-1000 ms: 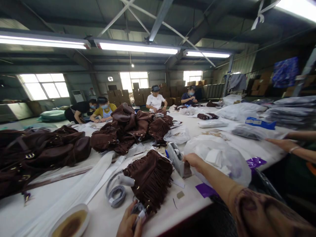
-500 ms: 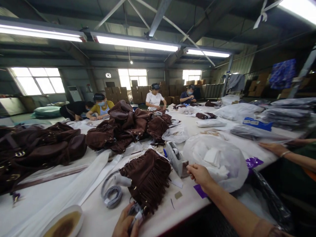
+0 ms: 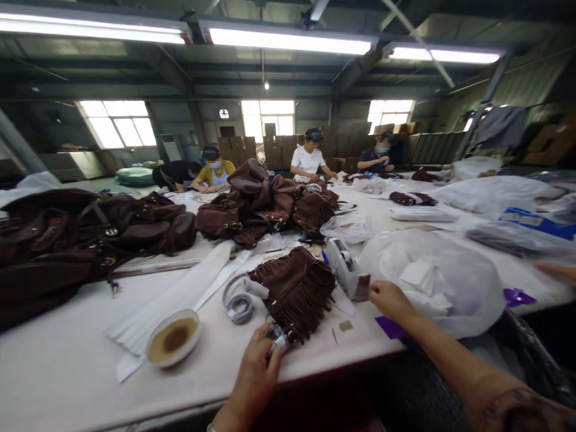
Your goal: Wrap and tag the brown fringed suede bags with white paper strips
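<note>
My left hand (image 3: 257, 366) is closed around a wrapped grey strap end (image 3: 275, 337) at the lower edge of a brown fringed bag (image 3: 294, 285). The bag lies on the table with its tassels spread toward the right. Beside it rests a coiled grey-wrapped strap (image 3: 240, 308). My right hand (image 3: 390, 300) is pinched shut at the front end of a tape dispenser (image 3: 344, 267); whatever its fingertips hold is too small to make out. A roll sits in the dispenser.
Brown bags are heaped in a middle pile (image 3: 270, 207) and a left pile (image 3: 112, 234). A bowl of brownish liquid (image 3: 173, 338) stands near the front edge. Right of the dispenser is a stuffed clear plastic bag (image 3: 432, 282). Several co-workers sit across the table; another person's hand (image 3: 555, 270) reaches in at right.
The view has swung left and down, so the table contents appear shifted right and more of the bowl shows. Both hands keep their places, at the wrapped strap and the tape dispenser.
</note>
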Demonstrator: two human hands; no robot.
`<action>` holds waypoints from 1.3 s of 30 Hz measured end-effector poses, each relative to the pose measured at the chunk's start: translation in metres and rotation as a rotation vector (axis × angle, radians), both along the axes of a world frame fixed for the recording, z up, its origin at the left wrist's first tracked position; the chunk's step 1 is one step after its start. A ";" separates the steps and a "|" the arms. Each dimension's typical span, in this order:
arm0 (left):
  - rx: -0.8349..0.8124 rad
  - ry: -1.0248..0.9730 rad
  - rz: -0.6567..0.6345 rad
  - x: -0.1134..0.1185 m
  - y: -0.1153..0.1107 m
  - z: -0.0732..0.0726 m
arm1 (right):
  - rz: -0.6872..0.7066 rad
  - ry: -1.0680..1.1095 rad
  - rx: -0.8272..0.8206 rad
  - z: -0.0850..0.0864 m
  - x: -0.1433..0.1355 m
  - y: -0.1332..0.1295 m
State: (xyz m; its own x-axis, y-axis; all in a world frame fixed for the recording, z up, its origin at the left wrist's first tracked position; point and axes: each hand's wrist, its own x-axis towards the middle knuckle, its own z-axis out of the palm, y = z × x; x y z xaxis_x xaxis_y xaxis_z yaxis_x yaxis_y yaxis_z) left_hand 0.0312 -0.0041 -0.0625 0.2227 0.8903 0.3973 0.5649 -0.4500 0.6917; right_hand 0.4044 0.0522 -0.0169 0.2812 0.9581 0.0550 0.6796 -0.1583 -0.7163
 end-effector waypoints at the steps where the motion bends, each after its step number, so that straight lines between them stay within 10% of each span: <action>1: -0.010 -0.011 0.000 0.001 -0.002 0.002 | 0.067 0.007 -0.007 -0.002 -0.009 -0.008; 6: -0.034 -0.031 0.001 0.002 -0.006 0.003 | 0.500 0.319 -0.122 -0.013 -0.101 -0.060; 13: 0.023 0.025 0.015 0.000 -0.013 -0.004 | 0.341 0.865 -0.336 -0.028 -0.215 -0.068; 39: 0.255 0.135 0.010 0.000 -0.017 -0.019 | 0.187 0.786 -0.544 -0.033 -0.219 -0.054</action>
State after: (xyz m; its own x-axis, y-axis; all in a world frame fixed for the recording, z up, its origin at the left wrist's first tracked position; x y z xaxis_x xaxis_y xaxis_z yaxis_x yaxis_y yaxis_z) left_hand 0.0308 -0.0211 -0.0816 0.2806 0.7679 0.5758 0.6495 -0.5936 0.4751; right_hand 0.1856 -0.0018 -0.0495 -0.1107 0.8301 -0.5465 0.0865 -0.5398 -0.8374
